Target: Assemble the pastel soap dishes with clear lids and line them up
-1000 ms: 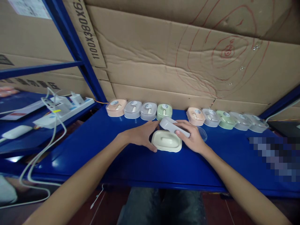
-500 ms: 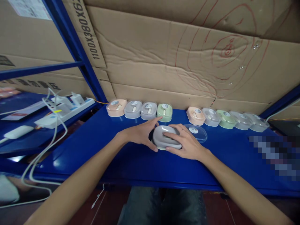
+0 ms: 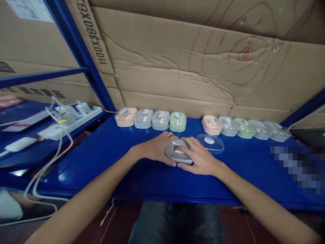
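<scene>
- Change since 0.5 s ago: both hands have drawn closer together around the grey soap box (image 3: 177,152), and the right fingers have slid further over its top; the cream inner piece seen 1 s ago now shows only through the slot in the grey top.
- Left hand (image 3: 157,150): rests on the blue counter (image 3: 101,162) against the left end of the grey soap box, fingers curled round that end and thumb at the near edge.
- Right hand (image 3: 199,157): lies over the right end of the grey soap box, fingers spread loosely and pressing down on its top.
- Grey soap box: at the middle of the counter, flat, held between the 2 hands.
- Clear lid (image 3: 209,143): lies on the counter just right of the right hand, a round sticker on top.
- Back row, left group: 4 boxes, peach (image 3: 125,117), 2 grey, green (image 3: 177,121), side by side against the cardboard wall (image 3: 177,67).
- Back row, right group (image 3: 243,128): 5 boxes, touching one another.
- Power strip (image 3: 68,118): on the shelf to the left, white cables trailing down.
</scene>
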Action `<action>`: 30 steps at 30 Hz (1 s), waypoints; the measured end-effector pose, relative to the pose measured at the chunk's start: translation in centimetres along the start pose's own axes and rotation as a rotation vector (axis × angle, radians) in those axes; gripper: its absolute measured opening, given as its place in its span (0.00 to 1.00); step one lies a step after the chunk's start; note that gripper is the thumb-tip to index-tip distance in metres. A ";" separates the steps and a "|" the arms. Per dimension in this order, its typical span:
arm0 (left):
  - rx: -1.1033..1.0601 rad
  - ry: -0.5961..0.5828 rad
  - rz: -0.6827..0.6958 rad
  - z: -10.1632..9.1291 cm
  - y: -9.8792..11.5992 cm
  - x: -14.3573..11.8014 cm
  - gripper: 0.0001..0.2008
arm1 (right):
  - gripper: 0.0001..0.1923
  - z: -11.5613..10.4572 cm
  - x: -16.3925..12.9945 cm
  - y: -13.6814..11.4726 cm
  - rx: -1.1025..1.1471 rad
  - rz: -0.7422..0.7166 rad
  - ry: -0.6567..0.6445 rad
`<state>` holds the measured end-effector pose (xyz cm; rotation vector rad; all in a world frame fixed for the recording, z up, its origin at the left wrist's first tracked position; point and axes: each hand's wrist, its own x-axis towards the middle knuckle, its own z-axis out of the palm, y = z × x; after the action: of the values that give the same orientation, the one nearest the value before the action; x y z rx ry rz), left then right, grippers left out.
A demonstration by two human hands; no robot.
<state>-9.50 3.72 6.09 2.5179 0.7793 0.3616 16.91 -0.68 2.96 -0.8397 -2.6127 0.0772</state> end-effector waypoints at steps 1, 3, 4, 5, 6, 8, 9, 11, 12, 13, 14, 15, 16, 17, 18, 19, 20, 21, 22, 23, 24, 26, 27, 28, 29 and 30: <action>-0.004 0.005 -0.005 0.0 0.0 0.0 0.41 | 0.32 -0.1 0.0 0.0 0.018 -0.002 0.007; -0.012 0.011 -0.021 0.1 0.0 0.0 0.39 | 0.33 -0.8 0.0 0.3 0.064 0.000 0.049; -0.017 0.012 -0.031 0.2 0.0 0.0 0.39 | 0.32 -1.3 -0.1 0.6 0.079 0.010 0.085; -0.021 0.011 -0.042 0.2 -0.1 0.0 0.39 | 0.29 -1.8 -0.1 1.0 0.081 0.030 0.125; -0.024 0.011 -0.055 0.2 -0.1 0.0 0.40 | 0.26 -2.5 -0.2 1.5 0.066 0.058 0.160; -0.026 0.020 -0.076 0.2 -0.4 0.0 0.41 | 0.21 -3.7 -0.5 2.8 0.000 0.127 0.176; -0.029 0.030 -0.084 0.2 -0.5 0.0 0.42 | 0.20 -4.2 -0.7 3.5 -0.040 0.159 0.155; -0.038 0.056 -0.107 0.2 -0.9 -0.1 0.44 | 0.18 -4.7 -1.1 4.9 -0.103 0.217 0.088; -0.040 0.068 -0.125 0.2 -1.2 -0.2 0.45 | 0.18 -4.8 -1.4 5.5 -0.116 0.241 0.061; -0.040 0.079 -0.143 0.2 -1.5 -0.2 0.47 | 0.19 -4.8 -1.6 6.0 -0.114 0.257 0.041; -0.038 0.091 -0.157 0.2 -1.8 -0.3 0.48 | 0.20 -4.7 -1.9 6.4 -0.100 0.262 0.029; -0.037 0.103 -0.163 0.2 -2.1 -0.4 0.50 | 0.23 -4.6 -2.1 6.8 -0.077 0.256 0.020; -0.041 0.114 -0.159 0.2 -2.4 -0.4 0.50 | 0.26 -4.4 -2.4 7.1 -0.054 0.244 0.011; -0.049 0.123 -0.150 0.2 -2.7 -0.5 0.51 | 0.30 -4.3 -2.6 7.3 -0.035 0.228 0.001; -0.061 0.132 -0.141 0.2 -2.9 -0.5 0.52 | 0.33 -4.1 -2.8 7.5 -0.022 0.217 -0.010; -0.072 0.139 -0.134 0.2 -3.1 -0.6 0.52 | 0.36 -4.1 -3.0 7.7 -0.013 0.214 -0.020; -0.081 0.142 -0.130 0.2 -3.3 -0.6 0.52 | 0.38 -4.0 -3.1 7.9 -0.007 0.218 -0.028; -0.086 0.145 -0.130 0.1 -3.4 -0.6 0.53 | 0.38 -4.0 -3.1 8.0 -0.004 0.228 -0.032; -0.089 0.145 -0.131 0.1 -3.4 -0.6 0.53 | 0.38 -4.1 -3.1 8.1 -0.003 0.238 -0.029; -0.092 0.143 -0.132 0.0 -3.4 -0.6 0.53 | 0.37 -4.2 -3.1 8.1 -0.003 0.247 -0.020; -0.095 0.139 -0.133 0.0 -3.3 -0.6 0.54 | 0.36 -4.3 -3.0 8.1 -0.003 0.252 -0.005; -0.098 0.134 -0.133 0.0 -3.2 -0.5 0.55 | 0.34 -4.7 -2.6 7.9 0.009 0.260 0.046; -0.097 0.137 -0.132 0.1 -3.0 -0.4 0.55 | 0.33 -4.9 -2.4 7.7 0.030 0.270 0.092; -0.092 0.141 -0.130 0.3 -2.9 -0.3 0.56 | 0.32 -5.1 -2.2 7.5 0.060 0.281 0.148; -0.087 0.146 -0.130 0.5 -2.8 -0.2 0.56 | 0.31 -5.2 -2.0 7.1 0.096 0.290 0.210; -0.083 0.152 -0.129 0.8 -2.7 0.0 0.57 | 0.31 -5.2 -1.7 6.7 0.133 0.289 0.264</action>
<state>-10.43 5.38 4.06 2.3696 0.9601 0.5343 23.90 3.46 6.04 -1.0925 -2.2026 0.2028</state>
